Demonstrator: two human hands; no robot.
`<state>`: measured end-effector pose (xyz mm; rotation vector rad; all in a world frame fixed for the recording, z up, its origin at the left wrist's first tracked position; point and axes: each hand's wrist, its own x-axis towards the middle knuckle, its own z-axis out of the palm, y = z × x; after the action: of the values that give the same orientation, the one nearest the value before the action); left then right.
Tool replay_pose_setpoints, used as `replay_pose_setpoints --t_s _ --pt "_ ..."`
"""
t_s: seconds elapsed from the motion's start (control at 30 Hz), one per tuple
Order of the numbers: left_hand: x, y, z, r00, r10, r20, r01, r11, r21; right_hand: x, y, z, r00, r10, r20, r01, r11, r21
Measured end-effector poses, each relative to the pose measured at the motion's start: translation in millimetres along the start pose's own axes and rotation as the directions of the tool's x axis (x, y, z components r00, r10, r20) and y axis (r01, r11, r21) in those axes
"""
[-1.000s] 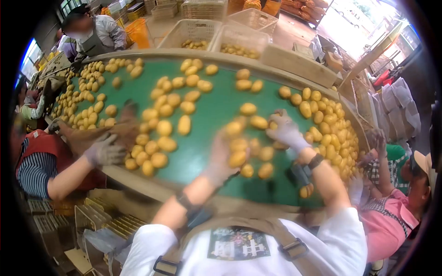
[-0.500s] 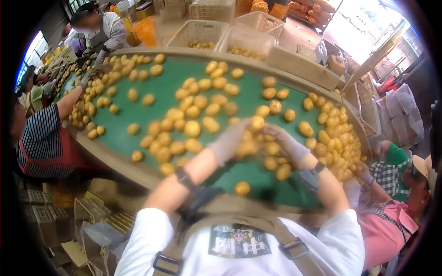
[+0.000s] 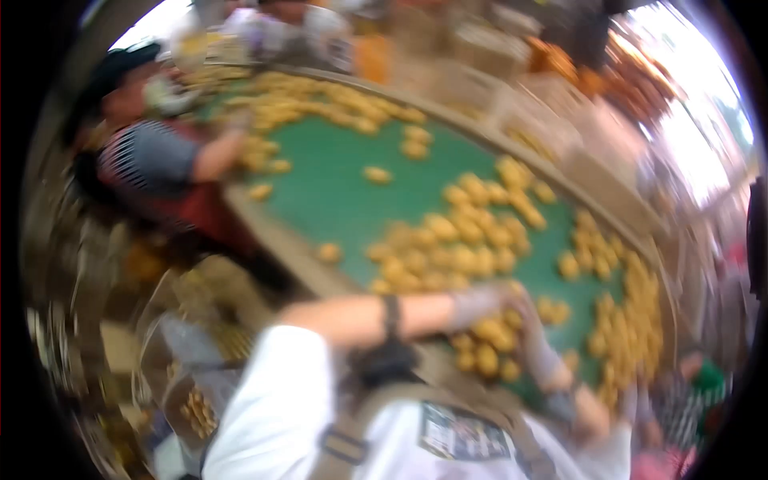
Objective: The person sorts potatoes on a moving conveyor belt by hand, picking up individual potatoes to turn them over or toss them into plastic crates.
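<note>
On the green surface (image 3: 320, 176), your left hand (image 3: 482, 306) and right hand (image 3: 537, 340) are bordering yellow potatoes (image 3: 492, 334); blur is hiding whether either grip is apart or clamped.

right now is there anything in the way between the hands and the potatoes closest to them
Nothing visible is in the way: the left hand and right hand are right at the nearest potatoes on the green surface. Blur hides whether they touch.

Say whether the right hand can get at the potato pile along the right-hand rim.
Probably yes: the right hand is close by, and between it and the potato pile lies mostly bare green surface with a few loose potatoes. Blur limits certainty.
</note>
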<state>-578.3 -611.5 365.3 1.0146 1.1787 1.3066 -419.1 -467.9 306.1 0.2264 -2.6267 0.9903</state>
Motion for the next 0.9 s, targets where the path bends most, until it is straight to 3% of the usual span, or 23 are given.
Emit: replay_pose_setpoints --t_s 0.03,0.07,0.1,0.13,0.17,0.27,0.33,0.4,0.47,0.5,0.57,0.63,0.67,0.7,0.73,0.77,0.83,0.87,0.9 --pt "5 -9 4 0.997 0.074 -0.033 -0.074 0.997 0.001 8 -5 -3 0.976 0.211 0.060 -0.219 0.916 0.335" --pt "8 -13 3 0.989 0.129 -0.071 -0.131 0.991 -0.019 15 -10 -7 0.898 0.423 0.120 -0.377 0.599 0.707" --pt "8 -17 -2 0.980 0.164 -0.116 -0.173 0.982 -0.073 23 -13 -10 0.780 0.602 0.171 -0.379 0.236 0.895" --pt "2 -19 -9 0.968 0.188 -0.164 -0.212 0.967 -0.141 60 -57 -24 0.803 0.558 0.209 -0.379 0.208 0.902" --pt "-9 -16 -15 0.954 0.207 -0.216 -0.253 0.945 -0.210 68 -46 -20 0.861 0.463 0.209 -0.336 0.210 0.918" --pt "-90 62 12 0.856 0.142 -0.497 -0.328 0.893 -0.310 114 -79 -9 0.942 0.157 0.298 -0.336 0.504 0.796" --pt "-144 61 22 0.756 -0.098 -0.647 -0.189 0.914 -0.359 130 -104 5 0.940 0.033 0.341 -0.286 0.621 0.730" --pt "-180 43 38 0.592 -0.087 -0.801 -0.360 0.860 -0.360 150 -163 18 0.814 0.037 0.580 -0.550 0.373 0.748" --pt "-217 28 50 0.495 -0.211 -0.843 -0.472 0.749 -0.465 170 -169 53 0.732 -0.123 0.670 -0.555 0.462 0.692" --pt "-244 30 73 0.468 -0.137 -0.873 -0.576 0.702 -0.419 173 -166 85 0.700 -0.190 0.688 -0.491 0.571 0.658" --pt "-295 31 137 0.253 -0.013 -0.967 -0.563 0.811 -0.158 170 -198 127 0.542 -0.426 0.724 -0.328 0.685 0.650" --pt "-317 -25 182 -0.123 0.256 -0.959 -0.100 0.958 0.269 154 -273 159 0.188 -0.592 0.784 -0.482 0.640 0.599" --pt "-321 -71 194 -0.255 0.467 -0.847 0.234 0.880 0.414 139 -300 173 -0.039 -0.595 0.803 -0.665 0.615 0.424" --pt "-324 -88 218 -0.340 0.458 -0.821 0.158 0.889 0.430 119 -304 202 -0.116 -0.603 0.789 -0.660 0.641 0.392" --pt "-327 -105 241 -0.424 0.445 -0.788 0.083 0.886 0.456 102 -305 229 -0.125 -0.499 0.858 -0.588 0.733 0.341" --pt "-331 -120 265 -0.504 0.429 -0.750 0.014 0.872 0.490 76 -304 265 -0.213 -0.605 0.768 -0.458 0.756 0.468" --pt "-335 -151 306 -0.679 0.287 -0.676 -0.186 0.823 0.536 24 -350 276 -0.416 -0.541 0.731 -0.449 0.821 0.352" --pt "-345 -153 336 -0.737 0.179 -0.651 -0.284 0.793 0.539 -11 -393 256 -0.536 -0.376 0.756 -0.506 0.860 0.069" --pt "-357 -155 372 -0.799 0.074 -0.597 -0.324 0.784 0.530 -42 -424 252 -0.611 -0.356 0.707 -0.504 0.863 -0.001"
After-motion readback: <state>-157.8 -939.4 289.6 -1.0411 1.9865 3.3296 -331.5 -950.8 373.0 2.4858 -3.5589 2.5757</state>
